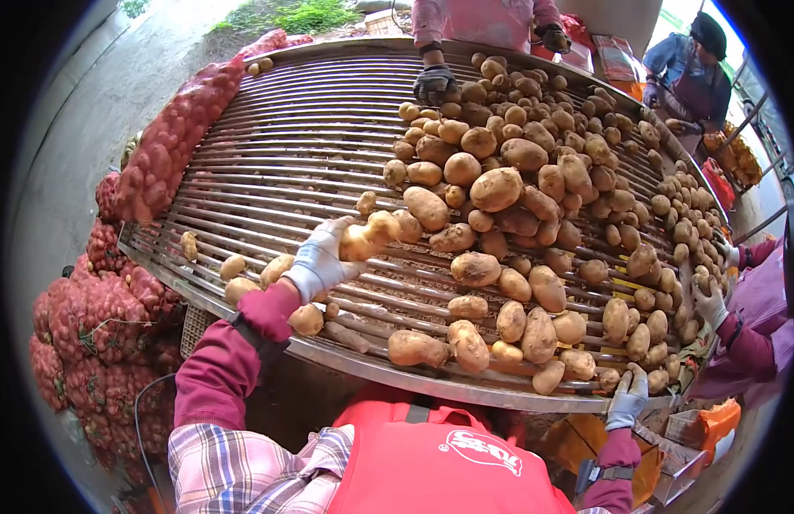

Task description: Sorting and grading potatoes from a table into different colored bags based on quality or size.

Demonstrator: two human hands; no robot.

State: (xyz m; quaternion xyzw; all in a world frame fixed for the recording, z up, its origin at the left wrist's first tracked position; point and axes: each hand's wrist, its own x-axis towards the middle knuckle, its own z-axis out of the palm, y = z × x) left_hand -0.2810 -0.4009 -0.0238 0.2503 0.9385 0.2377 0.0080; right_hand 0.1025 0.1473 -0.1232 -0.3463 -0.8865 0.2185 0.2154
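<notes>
My left hand (324, 258), in a white glove, is closed round a knobbly potato (364, 239) above the slatted metal sorting table (294, 160). Several loose potatoes lie just beside and below that wrist along the near left edge. My right hand (628, 398), also gloved, rests at the table's near right rim beside a small potato (609, 380); whether its fingers grip anything cannot be told. A large heap of potatoes (499, 189) covers the middle and right of the slats, with bigger ones scattered near the front rim.
Red mesh sacks (95, 315) of potatoes are piled at the left, and a long one (178, 135) lies along the table's left edge. A co-worker's gloved hand (435, 83) is at the far side; another co-worker's hands (710, 302) are at the right. Crates (679, 462) stand below right.
</notes>
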